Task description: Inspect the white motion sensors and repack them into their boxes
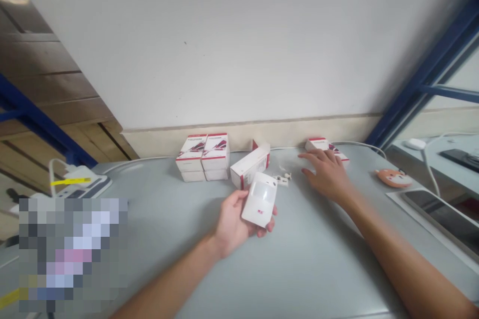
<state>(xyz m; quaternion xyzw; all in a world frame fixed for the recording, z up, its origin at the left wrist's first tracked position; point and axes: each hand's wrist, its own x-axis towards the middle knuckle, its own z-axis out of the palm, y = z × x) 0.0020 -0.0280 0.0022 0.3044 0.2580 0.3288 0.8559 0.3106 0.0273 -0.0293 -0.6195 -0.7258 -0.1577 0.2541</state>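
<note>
My left hand [232,224] is closed around a white motion detector [259,202] with a domed lens window and a small red logo, its front turned up toward me. Behind the detector lies a white and red carton [250,165] on its side, one flap standing up. Small white parts [283,179] sit on the table just right of that carton. Over the table at the right, my right hand [326,174] hovers with its fingers apart and nothing in them. Beyond those fingers a red and white box [317,143] is partly covered by the hand.
Stacked white and red boxes [204,157] stand against the wall. At the left are a power strip [90,183] with cables and a blurred-out patch. An orange animal-shaped object [393,178] and a dark flat device [437,219] lie at the right. Blue frame posts [422,70] flank the grey table [168,219].
</note>
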